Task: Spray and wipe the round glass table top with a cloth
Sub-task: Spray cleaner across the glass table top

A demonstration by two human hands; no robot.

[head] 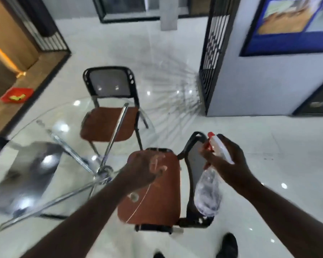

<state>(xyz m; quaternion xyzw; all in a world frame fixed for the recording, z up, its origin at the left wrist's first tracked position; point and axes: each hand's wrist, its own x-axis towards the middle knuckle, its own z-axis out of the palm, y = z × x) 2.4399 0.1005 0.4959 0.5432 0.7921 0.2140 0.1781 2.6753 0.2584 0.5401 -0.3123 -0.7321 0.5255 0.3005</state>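
Round clear-glass tabletop (35,127) takes up the left side, and its thin curved edge cuts across the near chair (157,202), 1 of 2 with brown seats. Chrome legs (112,135) cross underneath. Lots of open glossy white floor (268,138) on the right. Right hand (226,161) grips the clear plastic spray bottle (207,192) just past that edge. Left hand (144,168) hovers over the glass, and it's too blurry to tell what its fingers are doing.

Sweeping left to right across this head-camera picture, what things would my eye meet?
red tray → far chair with the brown seat → left hand → spray bottle, gripped by the right hand → blue-framed picture on the wall
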